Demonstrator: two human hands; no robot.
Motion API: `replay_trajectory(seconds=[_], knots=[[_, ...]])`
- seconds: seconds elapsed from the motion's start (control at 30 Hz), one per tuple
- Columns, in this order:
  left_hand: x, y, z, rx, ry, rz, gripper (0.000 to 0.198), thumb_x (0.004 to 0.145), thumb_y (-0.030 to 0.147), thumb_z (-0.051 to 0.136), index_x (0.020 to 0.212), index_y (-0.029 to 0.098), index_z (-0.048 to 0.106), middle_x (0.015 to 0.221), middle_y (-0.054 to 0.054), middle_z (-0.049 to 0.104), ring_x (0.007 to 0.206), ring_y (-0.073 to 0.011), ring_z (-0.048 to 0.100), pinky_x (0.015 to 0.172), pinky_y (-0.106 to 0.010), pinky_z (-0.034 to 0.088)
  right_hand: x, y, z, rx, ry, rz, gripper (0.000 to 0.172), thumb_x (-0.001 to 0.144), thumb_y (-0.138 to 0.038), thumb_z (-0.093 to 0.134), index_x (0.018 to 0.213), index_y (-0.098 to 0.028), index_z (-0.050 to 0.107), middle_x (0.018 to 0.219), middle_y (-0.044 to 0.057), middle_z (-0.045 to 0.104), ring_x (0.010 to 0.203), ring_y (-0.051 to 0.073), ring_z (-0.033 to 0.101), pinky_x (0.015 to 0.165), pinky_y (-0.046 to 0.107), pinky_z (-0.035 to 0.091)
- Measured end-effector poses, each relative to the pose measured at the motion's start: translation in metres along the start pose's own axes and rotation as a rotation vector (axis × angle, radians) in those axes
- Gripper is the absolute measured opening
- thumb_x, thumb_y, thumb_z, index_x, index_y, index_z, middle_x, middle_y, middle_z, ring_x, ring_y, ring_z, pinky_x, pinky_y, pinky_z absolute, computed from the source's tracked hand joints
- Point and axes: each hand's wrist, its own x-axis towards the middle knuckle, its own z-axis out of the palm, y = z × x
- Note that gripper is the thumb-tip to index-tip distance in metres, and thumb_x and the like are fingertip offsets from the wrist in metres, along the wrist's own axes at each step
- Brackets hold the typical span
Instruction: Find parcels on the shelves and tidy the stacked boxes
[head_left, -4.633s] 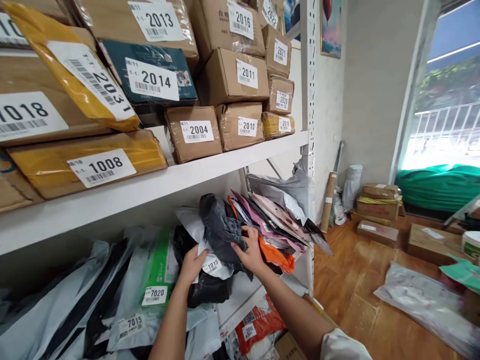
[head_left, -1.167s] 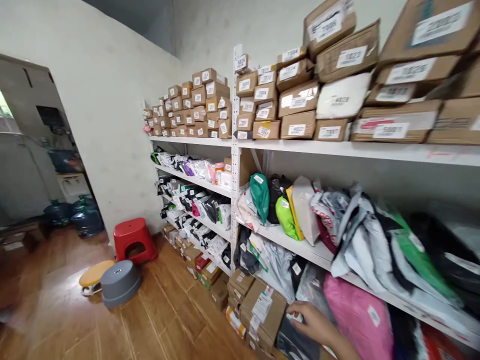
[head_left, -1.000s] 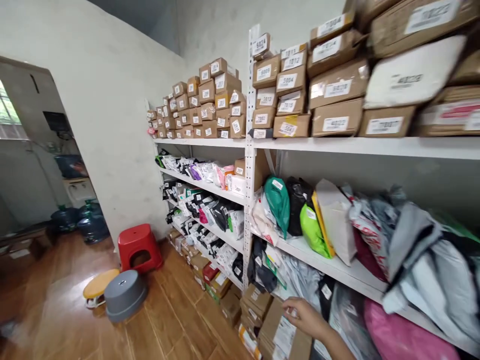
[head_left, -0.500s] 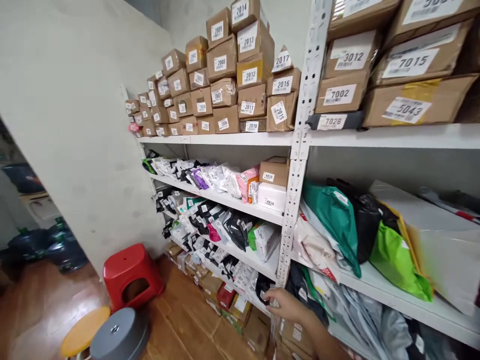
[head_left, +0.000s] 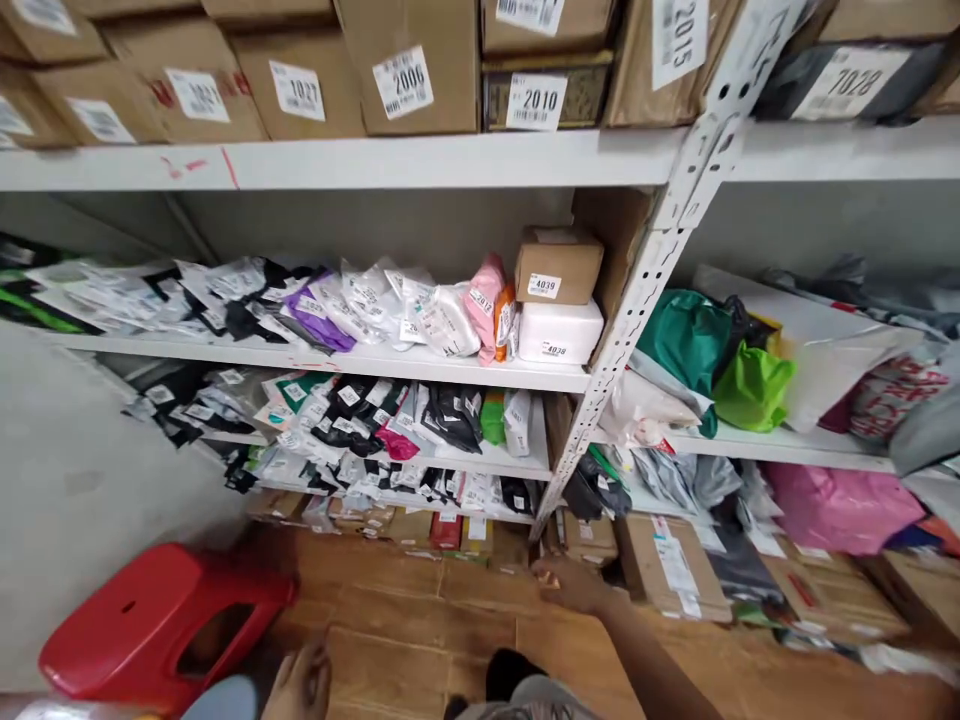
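Note:
My right hand hangs low in front of the rack's upright post, above the wooden floor. Its fingers are loosely bent and slightly apart, with nothing visible in them. The nearest things behind it are cardboard boxes under the lowest shelf. At the bottom edge, left of my feet, my left hand is partly cut off and a little blurred. Its fingers are loosely curled, and I see no object in it. Neither hand touches the labelled plastic packages on the shelves.
Labelled boxes line the upper shelf. A brown box stands on a white box. Green bags and a pink bag lie on the right. A red stool stands at lower left, with a grey stool beside it.
My view has moved closer to the rack and tilted down. My left hand and feet have come into view. The right hand now appears lower, over the floor, still holding nothing visible.

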Motion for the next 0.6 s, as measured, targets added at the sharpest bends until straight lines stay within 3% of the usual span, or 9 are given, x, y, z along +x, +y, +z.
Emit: replay_trajectory(seconds=[0.13, 0.3, 0.43, 0.6], knots=[[0.062, 0.033, 0.051, -0.067, -0.187, 0.072, 0.036, 0.082, 0.039, 0.047, 0.108, 0.023, 0.066, 0.1, -0.009, 0.067, 0.087, -0.0254, 0.069, 0.079, -0.04, 0.057, -0.007, 0.031, 0.002, 0.032, 0.037, 0.181, 0.045, 0.078, -0.033, 0.063, 0.12, -0.017, 0.064, 0.116, 0.014, 0.068, 0.097, 0.025, 0.065, 0.086, 0.037, 0.051], [0.091, 0.082, 0.118, -0.127, -0.271, 0.114, 0.038, 0.087, 0.036, 0.043, 0.116, 0.02, 0.063, 0.104, -0.009, 0.065, 0.085, -0.0211, 0.068, 0.076, -0.033, 0.056, 0.009, 0.074, -0.007, 0.055, 0.083, 0.298, 0.047, 0.076, -0.037, 0.066, 0.119, -0.017, 0.064, 0.118, 0.015, 0.068, 0.103, 0.028, 0.064, 0.092, 0.041, 0.049], [0.104, 0.082, 0.164, -0.137, -0.374, 0.119, 0.035, 0.087, 0.03, 0.043, 0.113, 0.02, 0.063, 0.1, -0.007, 0.065, 0.077, -0.0171, 0.067, 0.069, -0.029, 0.054, 0.041, 0.098, -0.003, 0.101, 0.108, 0.315, 0.047, 0.082, -0.04, 0.061, 0.124, -0.019, 0.06, 0.121, 0.012, 0.067, 0.103, 0.025, 0.065, 0.09, 0.038, 0.051], [0.125, 0.061, 0.2, -0.122, -0.49, 0.094, 0.036, 0.086, 0.03, 0.043, 0.115, 0.019, 0.062, 0.1, -0.008, 0.063, 0.08, -0.0181, 0.066, 0.068, -0.031, 0.055, 0.078, 0.116, 0.018, 0.16, 0.1, 0.36, 0.045, 0.078, -0.036, 0.064, 0.119, -0.017, 0.063, 0.12, 0.014, 0.067, 0.106, 0.026, 0.064, 0.095, 0.039, 0.049]])
